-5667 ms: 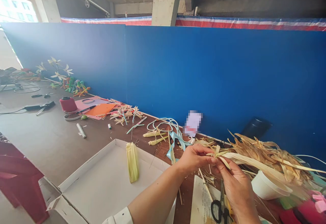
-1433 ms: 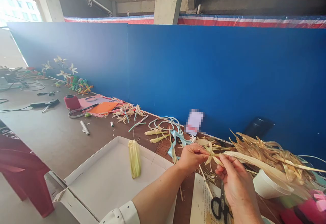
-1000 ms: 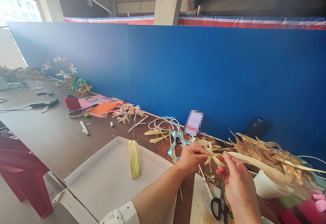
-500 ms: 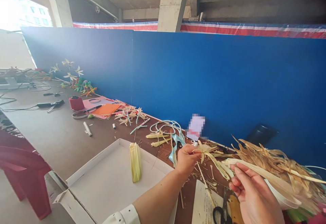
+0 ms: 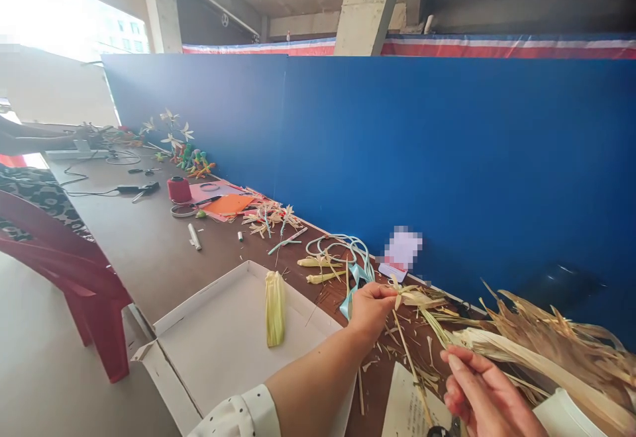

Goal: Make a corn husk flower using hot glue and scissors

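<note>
My left hand (image 5: pixel 371 314) is closed in a pinch on a small pale corn husk flower (image 5: pixel 399 293) over the cluttered table. A thin stick (image 5: pixel 412 367) runs down below it; I cannot tell if the two are joined. Green-yellow husk strips (image 5: pixel 438 328) stretch from near the flower to my right hand (image 5: pixel 479 387), whose thumb and finger pinch their end. Behind my right hand lies a heap of dry corn husks (image 5: pixel 551 338). A folded green husk (image 5: pixel 275 308) rests in the white box lid (image 5: pixel 213 351) left of my arm.
Scissors (image 5: pixel 440 430) and a printed sheet (image 5: pixel 405 400) lie near my right hand, with a white bowl (image 5: pixel 566 417) beside it. Blue ribbon (image 5: pixel 352 285), coiled cord, red thread spool (image 5: pixel 179 189) and orange paper (image 5: pixel 228 204) line the table. A blue partition (image 5: pixel 397 139) stands behind; a red chair (image 5: pixel 74 278) is left.
The view has turned left, showing a person's arm at the far left. My right hand has shifted slightly down, and the white bowl appears lower. Both hands keep their pinch.
</note>
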`<action>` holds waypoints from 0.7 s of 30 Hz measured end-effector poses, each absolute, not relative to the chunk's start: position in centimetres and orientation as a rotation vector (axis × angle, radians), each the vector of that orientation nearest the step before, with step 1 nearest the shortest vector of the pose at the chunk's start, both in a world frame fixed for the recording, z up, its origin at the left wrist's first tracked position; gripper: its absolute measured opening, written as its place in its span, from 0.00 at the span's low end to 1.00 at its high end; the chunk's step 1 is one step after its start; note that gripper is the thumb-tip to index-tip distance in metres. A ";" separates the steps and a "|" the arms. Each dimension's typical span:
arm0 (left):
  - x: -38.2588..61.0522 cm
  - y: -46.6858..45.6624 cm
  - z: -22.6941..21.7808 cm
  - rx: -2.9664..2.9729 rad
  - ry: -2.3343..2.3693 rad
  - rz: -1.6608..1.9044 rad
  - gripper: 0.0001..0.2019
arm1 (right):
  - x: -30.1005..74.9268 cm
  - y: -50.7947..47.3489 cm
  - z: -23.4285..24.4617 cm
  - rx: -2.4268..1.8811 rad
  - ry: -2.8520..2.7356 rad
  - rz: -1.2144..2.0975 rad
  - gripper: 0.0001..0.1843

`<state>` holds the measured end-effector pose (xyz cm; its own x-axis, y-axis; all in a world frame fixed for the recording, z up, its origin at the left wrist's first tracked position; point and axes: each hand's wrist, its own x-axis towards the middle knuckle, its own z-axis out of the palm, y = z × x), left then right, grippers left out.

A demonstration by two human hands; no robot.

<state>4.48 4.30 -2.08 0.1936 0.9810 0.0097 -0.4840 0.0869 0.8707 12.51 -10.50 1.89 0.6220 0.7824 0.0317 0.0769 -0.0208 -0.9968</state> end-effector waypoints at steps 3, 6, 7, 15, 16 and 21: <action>4.4 3.6 -1.7 0.896 0.678 1.227 0.08 | 12.3 -8.8 1.7 -1.519 -0.726 0.641 0.30; 4.2 3.1 -1.3 0.938 0.645 1.234 0.06 | 12.1 -6.5 1.3 -1.512 -0.711 0.623 0.33; 4.1 2.9 -1.2 0.956 0.630 1.236 0.05 | 12.0 -5.8 1.1 -1.494 -0.725 0.607 0.35; 4.3 2.8 -1.3 1.096 0.588 1.290 0.04 | 11.2 -3.8 -0.3 -1.324 -0.807 0.612 0.41; 4.3 2.8 -1.4 1.118 0.592 1.304 0.04 | 11.2 -3.8 -0.4 -1.303 -0.807 0.618 0.41; 4.6 2.7 -1.7 1.222 0.596 1.355 0.07 | 10.7 -4.4 0.1 -1.219 -0.747 0.636 0.43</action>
<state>4.60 2.67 -1.65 0.2021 0.9286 0.3113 -0.3985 -0.2123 0.8923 10.69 -4.45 0.05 0.6092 0.7762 0.1626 -0.0371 0.2327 -0.9718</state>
